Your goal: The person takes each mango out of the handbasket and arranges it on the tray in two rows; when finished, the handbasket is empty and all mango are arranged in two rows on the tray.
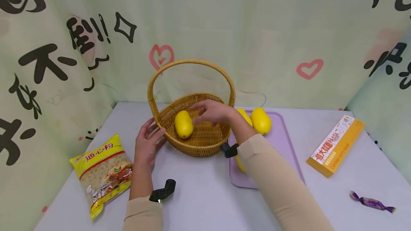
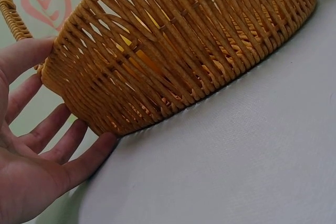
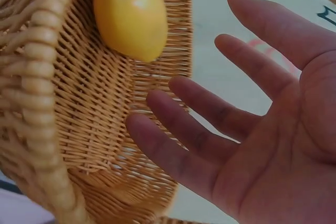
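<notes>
A wicker basket [image 1: 199, 149] with a tall arched handle stands on the table. One smooth, oval yellow fruit [image 1: 184, 124] lies inside it, and its green stem end shows in the right wrist view. My left hand [image 1: 148, 143] touches the basket's left side, thumb on the rim and extended fingers against the outer wall. Over the basket, just right of the fruit, hovers my right hand [image 1: 212, 112]. In the right wrist view its fingers [image 3: 194, 135] are spread, apart from the fruit [image 3: 131, 17], and hold nothing.
Right of the basket lies a purple tray [image 1: 285, 145] with several yellow fruits [image 1: 261, 121], partly hidden by my right arm. A pasta bag [image 1: 104, 174] lies at the left. Farther right are a pasta box [image 1: 336, 146] and a purple-wrapped candy [image 1: 372, 203]. A printed curtain [image 1: 257, 38] hangs behind.
</notes>
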The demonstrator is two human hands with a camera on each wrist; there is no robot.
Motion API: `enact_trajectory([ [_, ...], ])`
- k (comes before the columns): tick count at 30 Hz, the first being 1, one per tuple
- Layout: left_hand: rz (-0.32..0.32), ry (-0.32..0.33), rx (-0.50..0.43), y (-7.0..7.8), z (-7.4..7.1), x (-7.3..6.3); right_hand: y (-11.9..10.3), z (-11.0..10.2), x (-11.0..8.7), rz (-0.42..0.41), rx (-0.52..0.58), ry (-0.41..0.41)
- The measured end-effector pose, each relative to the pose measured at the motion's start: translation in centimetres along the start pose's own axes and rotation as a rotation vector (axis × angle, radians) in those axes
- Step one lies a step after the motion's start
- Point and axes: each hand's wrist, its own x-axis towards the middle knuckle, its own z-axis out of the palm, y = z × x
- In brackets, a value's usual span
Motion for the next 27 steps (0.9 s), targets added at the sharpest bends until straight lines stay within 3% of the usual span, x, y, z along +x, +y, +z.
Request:
enact_trajectory([
  [13, 0.006, 0.014, 0.016, 0.3, -0.3, -0.1, -0.2, 0.9, 3.6, 0.086, 0.021, -0.03],
  [27, -0.004, 0.011, 0.015, 0.1, 0.1, 0.1, 0.6, 1.6, 4.9, 0.135, 0.144, -0.068],
])
